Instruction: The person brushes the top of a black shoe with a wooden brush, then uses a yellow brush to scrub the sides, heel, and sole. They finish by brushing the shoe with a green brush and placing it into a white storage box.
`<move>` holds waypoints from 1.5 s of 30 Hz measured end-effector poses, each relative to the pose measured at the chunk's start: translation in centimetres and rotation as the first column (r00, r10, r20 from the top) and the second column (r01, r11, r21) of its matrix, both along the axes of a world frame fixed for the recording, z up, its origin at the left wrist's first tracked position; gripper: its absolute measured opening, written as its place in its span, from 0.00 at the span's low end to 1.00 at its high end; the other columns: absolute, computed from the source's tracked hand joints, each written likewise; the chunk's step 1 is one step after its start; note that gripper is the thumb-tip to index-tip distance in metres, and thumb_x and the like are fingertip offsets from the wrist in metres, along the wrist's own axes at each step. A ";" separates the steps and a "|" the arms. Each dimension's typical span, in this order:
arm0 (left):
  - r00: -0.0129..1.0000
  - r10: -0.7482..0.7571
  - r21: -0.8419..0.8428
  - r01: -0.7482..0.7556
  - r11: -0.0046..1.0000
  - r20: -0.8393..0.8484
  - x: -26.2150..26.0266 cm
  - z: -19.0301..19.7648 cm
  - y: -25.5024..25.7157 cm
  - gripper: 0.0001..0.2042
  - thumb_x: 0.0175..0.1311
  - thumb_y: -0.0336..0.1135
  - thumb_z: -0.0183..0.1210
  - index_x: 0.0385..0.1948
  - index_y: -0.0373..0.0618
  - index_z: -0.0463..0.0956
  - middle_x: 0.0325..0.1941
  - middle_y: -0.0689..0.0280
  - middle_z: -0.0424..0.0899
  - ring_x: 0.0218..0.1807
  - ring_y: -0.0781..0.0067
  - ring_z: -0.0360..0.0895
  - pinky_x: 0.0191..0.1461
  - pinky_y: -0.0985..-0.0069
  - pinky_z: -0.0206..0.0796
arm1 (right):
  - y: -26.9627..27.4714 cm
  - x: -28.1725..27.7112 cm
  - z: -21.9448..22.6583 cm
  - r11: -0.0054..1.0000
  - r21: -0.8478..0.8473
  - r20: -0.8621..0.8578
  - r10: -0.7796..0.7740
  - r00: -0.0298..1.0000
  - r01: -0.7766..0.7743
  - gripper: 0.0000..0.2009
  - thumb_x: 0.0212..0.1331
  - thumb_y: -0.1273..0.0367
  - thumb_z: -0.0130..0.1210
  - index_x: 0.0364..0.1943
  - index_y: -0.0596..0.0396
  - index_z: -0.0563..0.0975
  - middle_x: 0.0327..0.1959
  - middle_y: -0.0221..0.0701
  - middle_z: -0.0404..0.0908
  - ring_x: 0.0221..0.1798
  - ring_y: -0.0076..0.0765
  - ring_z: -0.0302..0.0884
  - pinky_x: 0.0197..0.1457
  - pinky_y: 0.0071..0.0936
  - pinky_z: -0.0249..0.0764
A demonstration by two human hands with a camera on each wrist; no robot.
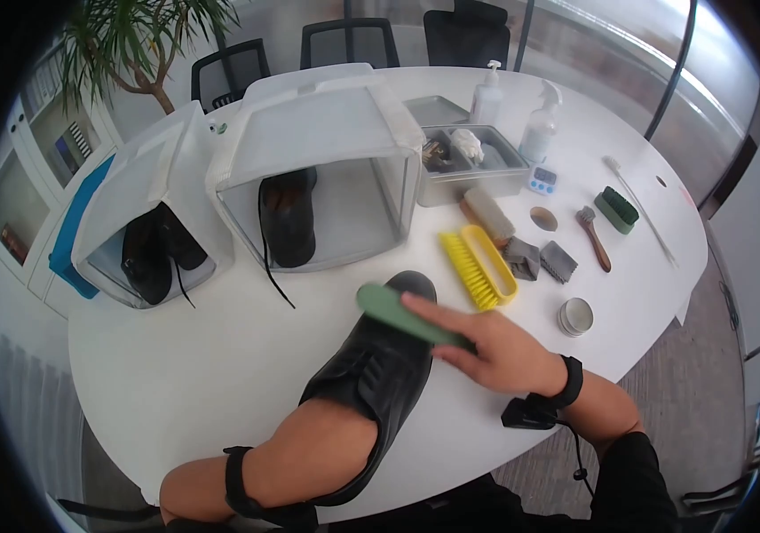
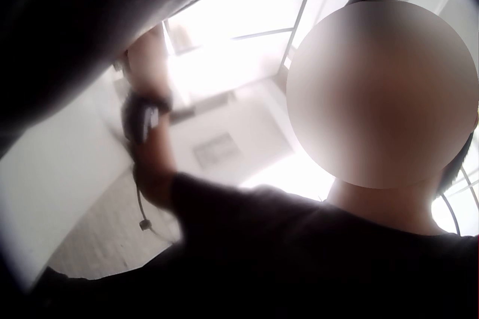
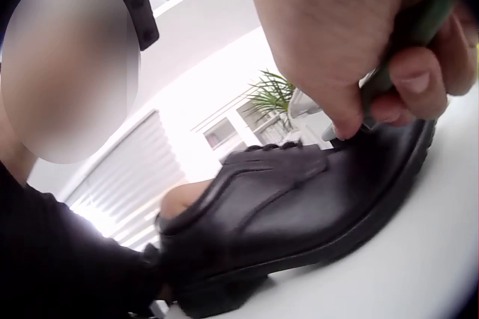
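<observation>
A black leather shoe [image 1: 398,355] lies tilted over the table, toe pointing away from me, its laces taken out. My left hand [image 1: 336,435] reaches into the shoe's opening; its fingers are hidden inside. My right hand [image 1: 497,348] grips a long green-backed brush [image 1: 398,313] across the toe, index finger stretched along its back. In the right wrist view, thumb and fingers close round the green brush [image 3: 430,23] right at the upper of the shoe [image 3: 299,207]. The brush's underside is mostly hidden.
Two white bins on their sides hold black shoes [image 1: 289,222] [image 1: 147,262]. To the right lie a yellow brush [image 1: 504,266], grey cloths [image 1: 559,262], a round tin [image 1: 575,316], a wooden-handled brush [image 1: 595,238] and a green brush [image 1: 616,209]. Behind stand a metal tray [image 1: 460,188] and bottles [image 1: 538,129].
</observation>
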State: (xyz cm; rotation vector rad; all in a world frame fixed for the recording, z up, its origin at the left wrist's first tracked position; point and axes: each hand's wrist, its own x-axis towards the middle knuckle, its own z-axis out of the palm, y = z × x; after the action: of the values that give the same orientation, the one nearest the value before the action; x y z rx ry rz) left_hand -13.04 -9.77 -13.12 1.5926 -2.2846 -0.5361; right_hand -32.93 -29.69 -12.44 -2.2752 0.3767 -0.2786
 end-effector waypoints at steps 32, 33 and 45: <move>1.000 0.011 -0.068 -0.013 0.998 -0.023 0.0 -0.7 0.1 0.15 0.57 0.25 0.55 0.45 0.28 0.78 0.38 0.45 0.84 0.38 0.45 0.82 0.46 0.59 0.76 | 0.1 0.1 -0.5 0.998 0.006 0.014 0.057 0.998 -0.057 0.37 0.67 0.75 0.58 0.80 0.39 0.57 0.54 0.46 0.80 0.42 0.50 0.81 0.54 0.33 0.75; 0.999 0.022 -0.042 -0.023 0.999 -0.023 -0.3 -0.4 0.0 0.15 0.57 0.25 0.55 0.45 0.28 0.78 0.38 0.45 0.84 0.39 0.45 0.82 0.46 0.59 0.76 | 0.3 0.1 -0.3 0.998 0.032 -0.031 0.059 0.998 -0.058 0.37 0.67 0.75 0.58 0.80 0.40 0.58 0.60 0.46 0.79 0.46 0.51 0.82 0.57 0.32 0.75; 0.999 0.034 -0.072 -0.036 0.997 -0.034 -0.4 0.3 -0.2 0.14 0.58 0.23 0.54 0.45 0.27 0.77 0.36 0.43 0.83 0.36 0.42 0.81 0.43 0.59 0.76 | 0.3 0.2 -1.5 0.995 -0.029 0.089 0.097 0.991 -0.095 0.38 0.67 0.72 0.57 0.80 0.39 0.54 0.37 0.47 0.83 0.28 0.52 0.77 0.39 0.37 0.75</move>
State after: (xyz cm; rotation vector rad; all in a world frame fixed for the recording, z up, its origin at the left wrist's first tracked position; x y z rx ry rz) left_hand -13.48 -9.93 -12.86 1.5745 -2.2219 -0.4612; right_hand -32.70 -29.37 -13.91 -2.2886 0.2177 -0.3367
